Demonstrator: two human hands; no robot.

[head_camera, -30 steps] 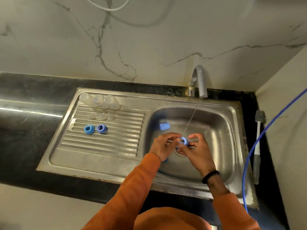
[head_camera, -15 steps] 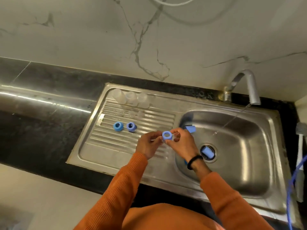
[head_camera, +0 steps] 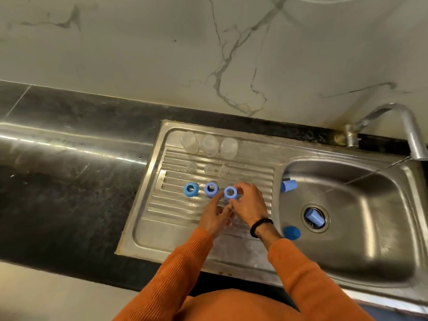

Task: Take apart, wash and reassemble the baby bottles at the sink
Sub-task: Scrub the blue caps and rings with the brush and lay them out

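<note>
On the ribbed drainboard (head_camera: 176, 218) stand two blue screw rings (head_camera: 190, 189) (head_camera: 211, 188). To their right a third blue ring (head_camera: 230, 193) sits at the end of the row, pinched by the fingers of my right hand (head_camera: 251, 203). Just below it is my left hand (head_camera: 215, 216), its index finger reaching up to the ring's lower left edge and its other fingers relaxed. Behind the rings lie three clear teats (head_camera: 209, 169) and three clear bottles (head_camera: 210, 144). Three blue caps are in the sink basin (head_camera: 370, 239): one at the left wall (head_camera: 289, 186), one on the drain (head_camera: 314, 217), one at the front left (head_camera: 291, 232).
The tap (head_camera: 410, 130) at the back right runs a thin stream of water into the basin. Black stone counter (head_camera: 69, 181) stretches to the left of the sink. A marble wall rises behind.
Both hands carried the blue ring from under the water in the basin leftward to the drainboard, down beside the two other rings. My view swung left with them.
</note>
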